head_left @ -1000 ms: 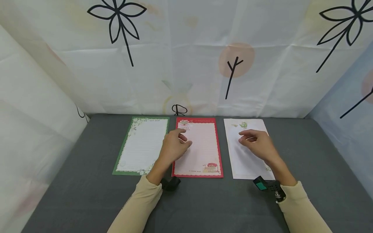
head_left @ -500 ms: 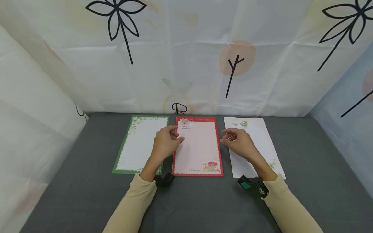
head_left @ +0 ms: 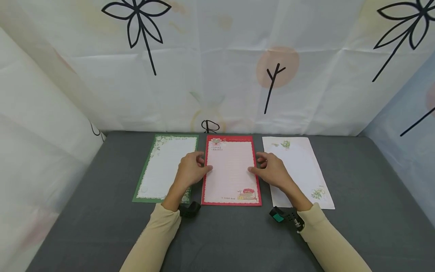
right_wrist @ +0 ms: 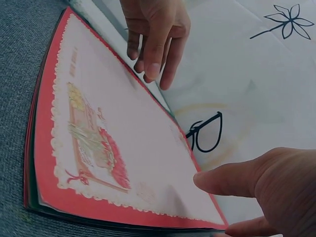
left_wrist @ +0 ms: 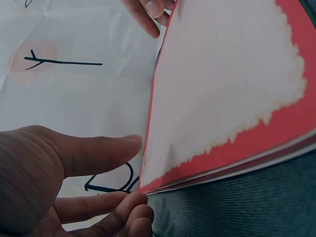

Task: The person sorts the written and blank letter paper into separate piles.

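Note:
In the head view a red-bordered pad of lined letter paper lies flat in the middle, with a small house-like picture low on its right. My left hand is at its left edge, thumb over the border and fingers outside. At the opposite edge is my right hand, its thumb just over the border in the right wrist view. The left wrist view has the thumb above the curled fingertips, with a gap between them beside the pad's edge. Several layers show along the pad's side.
Left of the pad lies a green-bordered letter sheet, partly covered by my left hand. A white sheet with leaf prints lies to the right, under my right forearm. The dark grey tabletop ends at a patterned cloth backdrop.
My right hand has moved left from over the white sheet to the red pad's right edge. My left hand has shifted left from over the red pad to its left edge.

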A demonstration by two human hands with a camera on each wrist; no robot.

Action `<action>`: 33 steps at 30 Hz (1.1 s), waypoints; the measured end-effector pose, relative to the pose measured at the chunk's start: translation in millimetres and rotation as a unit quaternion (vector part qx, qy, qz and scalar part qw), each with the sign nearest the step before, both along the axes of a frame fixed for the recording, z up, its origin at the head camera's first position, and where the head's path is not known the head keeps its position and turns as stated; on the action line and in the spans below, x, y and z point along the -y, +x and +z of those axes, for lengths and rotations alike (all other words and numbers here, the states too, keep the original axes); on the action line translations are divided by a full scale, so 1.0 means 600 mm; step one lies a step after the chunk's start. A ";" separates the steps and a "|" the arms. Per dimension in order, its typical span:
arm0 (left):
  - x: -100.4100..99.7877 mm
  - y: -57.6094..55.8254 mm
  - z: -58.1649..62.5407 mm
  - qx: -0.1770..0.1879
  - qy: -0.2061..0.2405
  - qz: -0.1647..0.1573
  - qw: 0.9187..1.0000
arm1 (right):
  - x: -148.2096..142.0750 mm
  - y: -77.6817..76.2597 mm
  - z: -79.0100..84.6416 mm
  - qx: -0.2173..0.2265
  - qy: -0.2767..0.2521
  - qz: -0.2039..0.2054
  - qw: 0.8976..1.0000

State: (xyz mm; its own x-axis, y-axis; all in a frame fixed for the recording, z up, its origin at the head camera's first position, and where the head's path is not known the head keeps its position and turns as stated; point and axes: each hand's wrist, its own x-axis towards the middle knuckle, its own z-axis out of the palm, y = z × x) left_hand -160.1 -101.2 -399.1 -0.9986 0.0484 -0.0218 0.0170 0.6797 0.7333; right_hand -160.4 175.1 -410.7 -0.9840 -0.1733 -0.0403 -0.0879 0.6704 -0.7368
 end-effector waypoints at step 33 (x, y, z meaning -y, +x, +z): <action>-0.004 0.000 -0.020 0.006 -0.012 -0.019 1.000 | 0.003 0.001 -0.013 0.000 0.014 0.002 1.000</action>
